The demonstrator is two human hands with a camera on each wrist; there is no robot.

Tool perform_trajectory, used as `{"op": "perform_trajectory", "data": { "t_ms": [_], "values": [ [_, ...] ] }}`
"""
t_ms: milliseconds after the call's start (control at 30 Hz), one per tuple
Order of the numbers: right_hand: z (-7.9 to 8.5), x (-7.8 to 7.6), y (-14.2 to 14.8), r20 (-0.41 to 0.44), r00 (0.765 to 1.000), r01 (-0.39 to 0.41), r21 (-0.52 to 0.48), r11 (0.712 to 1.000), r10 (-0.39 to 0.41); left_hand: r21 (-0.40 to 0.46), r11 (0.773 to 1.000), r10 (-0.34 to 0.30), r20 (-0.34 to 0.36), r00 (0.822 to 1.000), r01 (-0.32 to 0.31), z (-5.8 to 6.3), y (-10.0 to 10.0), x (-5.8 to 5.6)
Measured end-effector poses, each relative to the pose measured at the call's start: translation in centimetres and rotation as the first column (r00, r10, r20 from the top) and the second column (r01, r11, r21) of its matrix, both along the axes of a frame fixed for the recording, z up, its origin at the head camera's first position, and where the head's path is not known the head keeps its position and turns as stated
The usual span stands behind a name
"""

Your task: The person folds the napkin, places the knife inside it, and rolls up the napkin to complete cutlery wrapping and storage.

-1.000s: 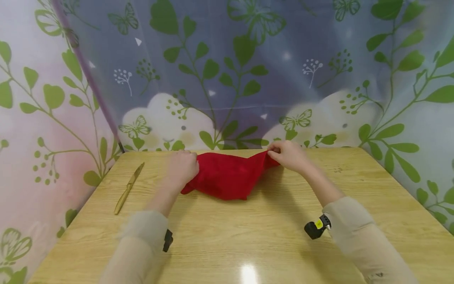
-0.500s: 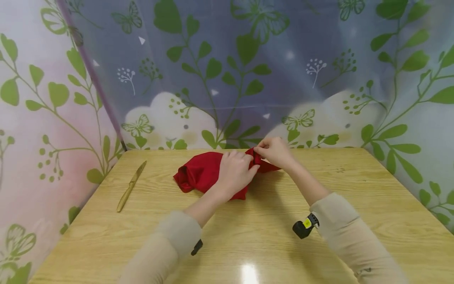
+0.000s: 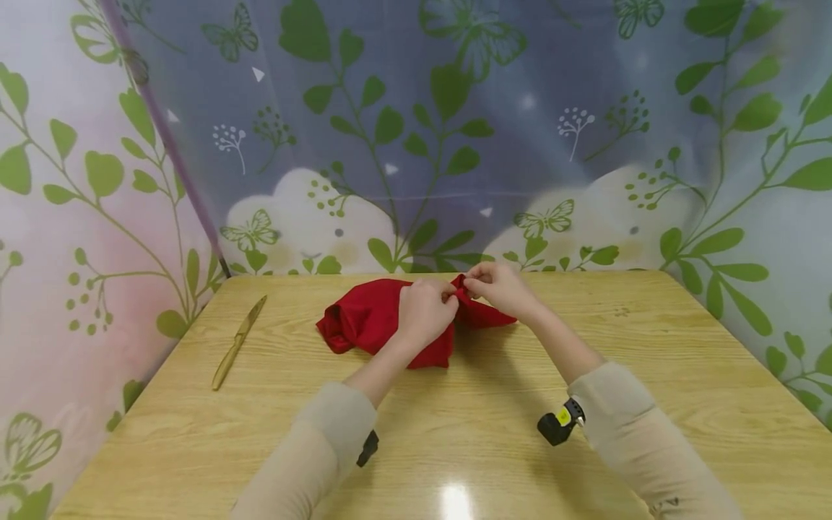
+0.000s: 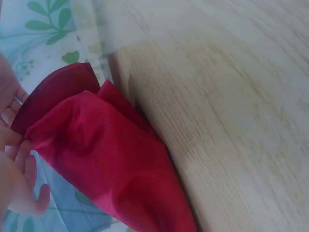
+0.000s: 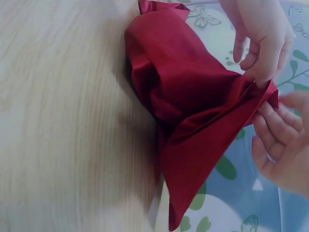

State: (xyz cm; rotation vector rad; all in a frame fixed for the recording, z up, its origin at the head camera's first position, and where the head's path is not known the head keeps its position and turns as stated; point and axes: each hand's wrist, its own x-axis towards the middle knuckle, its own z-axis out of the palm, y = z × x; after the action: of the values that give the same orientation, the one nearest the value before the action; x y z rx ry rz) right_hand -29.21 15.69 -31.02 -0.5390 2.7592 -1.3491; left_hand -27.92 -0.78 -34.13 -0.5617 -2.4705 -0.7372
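A red cloth (image 3: pixel 370 307) lies bunched near the back of the table, humped as if over something hidden beneath it. My left hand (image 3: pixel 425 310) reaches across it and pinches its gathered edge near the right end. Close beside, my right hand (image 3: pixel 500 285) pinches the same raised edge between thumb and fingers. In the right wrist view both hands meet at the top corner of the red cloth (image 5: pixel 178 72), and a pointed flap hangs down below them. The left wrist view shows the cloth (image 4: pixel 116 154) stretching away from the fingertips.
A gold-coloured knife (image 3: pixel 237 347) lies on the left of the wooden table (image 3: pixel 416 433), blade toward the back. Behind the table's far edge hangs a curtain (image 3: pixel 364 144) printed with leaves and butterflies. More printed fabric (image 3: pixel 58 238) covers the left side.
My left hand has let go of the cloth's left end and moved right, to beside the right hand. The right hand has shifted slightly left, keeping its pinch. The cloth's left end has dropped.
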Motion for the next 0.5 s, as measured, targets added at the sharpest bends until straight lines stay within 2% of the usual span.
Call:
{"op": "perform_trajectory", "data": {
  "t_ms": [67, 100, 167, 233, 300, 367, 433, 500],
  "values": [
    [-0.3, 0.2, 0.1, 0.026, 0.999, -0.046, -0.012, 0.999, 0.046, 0.055, 0.998, -0.002, 0.088, 0.996, -0.003, 0.1, -0.1, -0.2],
    [-0.5, 0.2, 0.1, 0.035, 0.997, -0.068, -0.010, 0.998, 0.068, 0.076, 0.997, 0.002, 0.138, 0.990, -0.013, 0.5, -0.2, 0.1],
    [-0.9, 0.2, 0.2, 0.019, 0.995, -0.099, 0.036, 0.994, 0.099, 0.117, 0.993, -0.006, 0.190, 0.982, -0.017, 0.6, -0.3, 0.0],
    [-1.2, 0.2, 0.2, -0.021, 0.994, -0.101, 0.112, 0.989, 0.104, 0.153, 0.988, -0.015, 0.214, 0.977, -0.018, 0.6, -0.4, -0.1],
    [-1.4, 0.1, 0.2, -0.066, 0.993, -0.086, 0.180, 0.980, 0.099, 0.177, 0.984, -0.019, 0.191, 0.981, -0.015, 0.7, -0.6, -0.1],
    [-1.5, 0.2, 0.4, -0.119, 0.991, -0.036, 0.254, 0.966, 0.069, 0.184, 0.983, -0.010, 0.137, 0.991, -0.015, 0.8, -0.7, -0.2],
    [-1.4, 0.1, 0.7, -0.158, 0.987, 0.021, 0.290, 0.957, 0.026, 0.172, 0.985, 0.018, 0.061, 0.998, -0.029, 0.9, -1.0, -0.4],
    [-1.2, 0.0, 1.1, -0.195, 0.981, 0.073, 0.312, 0.947, -0.011, 0.155, 0.986, 0.062, -0.023, 0.998, -0.057, 1.0, -1.4, -0.8]
  ]
}}
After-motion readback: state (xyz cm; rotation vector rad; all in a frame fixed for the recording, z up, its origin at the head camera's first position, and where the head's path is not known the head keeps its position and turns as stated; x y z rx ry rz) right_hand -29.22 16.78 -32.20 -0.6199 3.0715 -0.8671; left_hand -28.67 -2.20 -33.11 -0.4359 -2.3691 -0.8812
